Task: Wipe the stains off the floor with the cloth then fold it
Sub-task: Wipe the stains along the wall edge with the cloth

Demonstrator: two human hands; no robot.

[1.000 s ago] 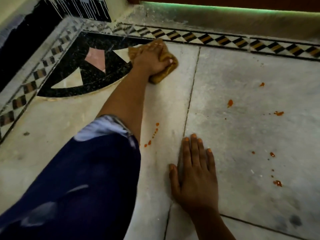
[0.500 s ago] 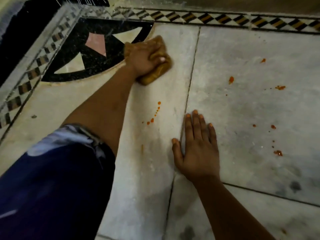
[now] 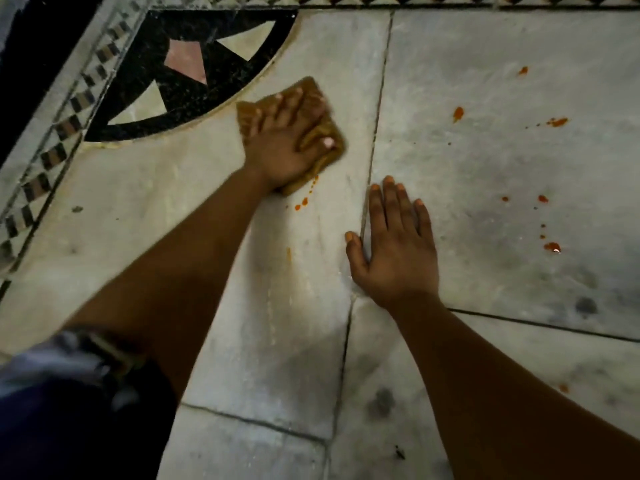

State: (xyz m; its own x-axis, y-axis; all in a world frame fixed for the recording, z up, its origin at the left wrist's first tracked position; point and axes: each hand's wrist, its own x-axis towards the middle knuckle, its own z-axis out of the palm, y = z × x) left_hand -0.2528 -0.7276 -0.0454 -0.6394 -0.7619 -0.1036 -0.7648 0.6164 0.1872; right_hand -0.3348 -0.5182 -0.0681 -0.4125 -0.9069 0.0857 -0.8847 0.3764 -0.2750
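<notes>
The left hand (image 3: 284, 147) pressed flat, fingers spread, on the brown cloth (image 3: 323, 133), hiding most of it (only its edges showed round the fingers). The cloth lay on the floor (image 3: 485, 161); just below the palm's heel, orange stains (image 3: 300, 205) trailed out from under it. The right hand (image 3: 398, 247) rested open nearby. More drops (image 3: 458, 113) lay well right. The sleeve (image 3: 69, 393) was blurred.

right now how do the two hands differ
The left hand presses the cloth with its fingers spread; the right hand lies on bare floor with fingers together. The left reaches farther forward than the right. Both lie palm down.
</notes>
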